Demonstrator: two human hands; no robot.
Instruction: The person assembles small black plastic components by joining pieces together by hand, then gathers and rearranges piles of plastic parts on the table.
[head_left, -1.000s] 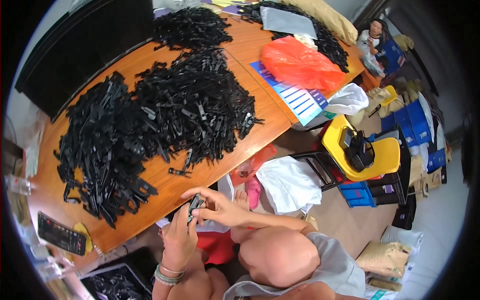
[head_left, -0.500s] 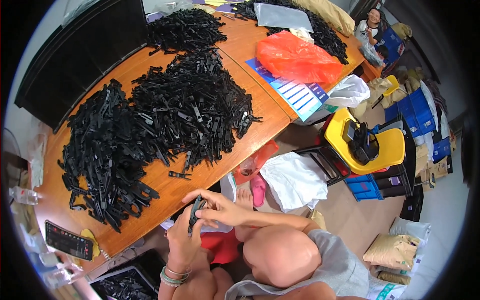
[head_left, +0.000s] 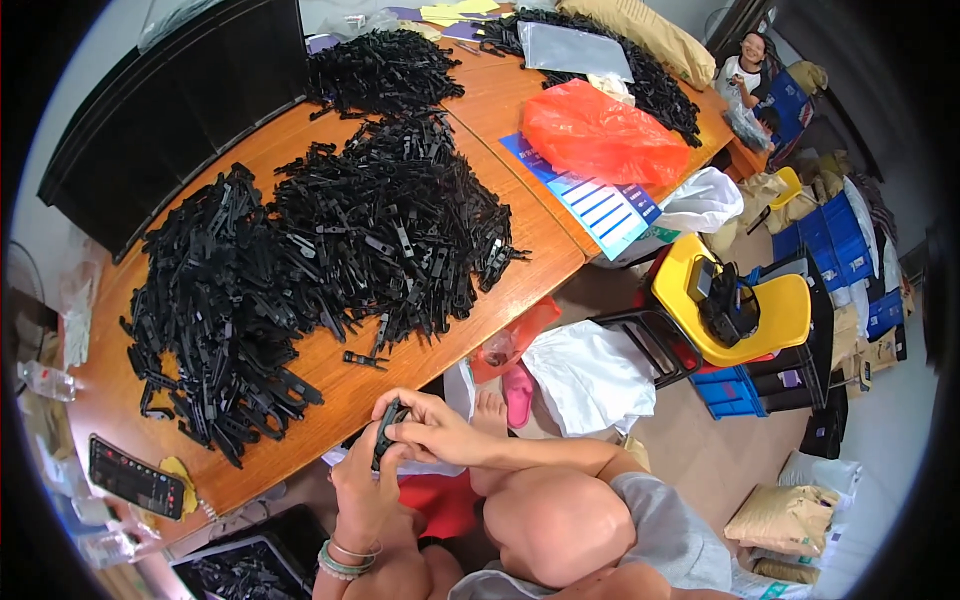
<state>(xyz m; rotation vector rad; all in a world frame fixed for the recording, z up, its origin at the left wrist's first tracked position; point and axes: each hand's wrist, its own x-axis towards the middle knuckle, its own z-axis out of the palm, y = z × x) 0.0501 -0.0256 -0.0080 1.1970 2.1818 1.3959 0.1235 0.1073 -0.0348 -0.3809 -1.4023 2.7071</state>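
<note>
A small dark plastic clip-like part (head_left: 385,438) is held between both hands, above my lap and just off the table's front edge. My left hand (head_left: 361,482) grips its lower end, with fingers closed around it. From the right, my right hand (head_left: 438,430) pinches the upper side with thumb and fingers. The fingers hide much of the part. On the wooden table (head_left: 480,335) ahead lie a left heap of similar black parts (head_left: 215,300) and a middle heap of black parts (head_left: 390,225). One loose black part (head_left: 364,360) lies near the edge.
A phone (head_left: 137,476) leans on a yellow stand at the table's left corner. Right of the heaps are a red plastic bag (head_left: 600,135) and a blue printed sheet (head_left: 610,215). A yellow chair (head_left: 690,300) holds a black bag. A person (head_left: 745,70) sits far right.
The view has shifted slightly, so the table and heaps sit a little lower and to the right. Both hands keep hold of the clip-like part, with only small finger movements.
</note>
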